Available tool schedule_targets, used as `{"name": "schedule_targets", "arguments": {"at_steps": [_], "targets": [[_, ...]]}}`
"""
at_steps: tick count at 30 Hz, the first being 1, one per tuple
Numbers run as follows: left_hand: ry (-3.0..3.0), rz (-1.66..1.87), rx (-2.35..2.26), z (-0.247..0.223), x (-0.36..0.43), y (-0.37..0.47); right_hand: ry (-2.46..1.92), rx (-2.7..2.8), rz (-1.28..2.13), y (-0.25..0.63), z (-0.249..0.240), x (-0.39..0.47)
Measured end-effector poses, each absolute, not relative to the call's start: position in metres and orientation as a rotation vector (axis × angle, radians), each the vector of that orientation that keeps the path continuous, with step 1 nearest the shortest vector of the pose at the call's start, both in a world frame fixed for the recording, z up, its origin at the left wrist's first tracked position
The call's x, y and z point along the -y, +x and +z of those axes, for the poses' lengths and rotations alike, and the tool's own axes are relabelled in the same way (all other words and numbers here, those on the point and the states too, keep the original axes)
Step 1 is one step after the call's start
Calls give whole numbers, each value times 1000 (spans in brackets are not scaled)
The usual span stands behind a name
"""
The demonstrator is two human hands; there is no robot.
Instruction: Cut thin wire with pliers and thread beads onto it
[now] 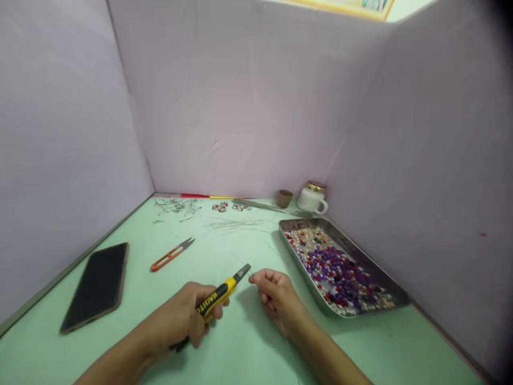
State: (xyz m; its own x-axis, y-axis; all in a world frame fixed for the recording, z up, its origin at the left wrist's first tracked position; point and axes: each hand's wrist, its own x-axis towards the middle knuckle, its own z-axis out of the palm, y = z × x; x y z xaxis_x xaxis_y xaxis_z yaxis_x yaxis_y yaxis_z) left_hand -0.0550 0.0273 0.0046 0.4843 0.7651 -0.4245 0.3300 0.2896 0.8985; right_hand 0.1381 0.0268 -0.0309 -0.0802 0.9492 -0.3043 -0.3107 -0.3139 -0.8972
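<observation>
My left hand [188, 315] is wrapped round the yellow and black handles of a pair of pliers [218, 297]. The metal jaws point up and to the right, close to the fingertips of my right hand [276, 297]. Between thumb and forefinger, that hand pinches a thin wire [286, 339], which trails down past the wrist toward the lower edge. The upper end of the wire passes near the plier jaws; whether they grip it I cannot make out.
On the right stands a metal tray [296, 262] of mixed beads. To the left lie orange-handled thread snips [170, 256] and a dark phone [96, 286]. Farther back are wire scraps [176, 207], beaded pieces [220, 207], wire lengths [240, 222], a brown cup [284, 199] and a lidded white mug [311, 200].
</observation>
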Motion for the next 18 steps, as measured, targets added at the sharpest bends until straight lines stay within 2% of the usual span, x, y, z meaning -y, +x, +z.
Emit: {"name": "schedule_targets", "arguments": {"at_steps": [12,18], "targets": [[1215,383,-1001,13,-30,-60,-1102,806,1709,146,-32,-28],[1227,490,-1165,15,-35,-62,-1141,899,1735,150,-35,-31]]}}
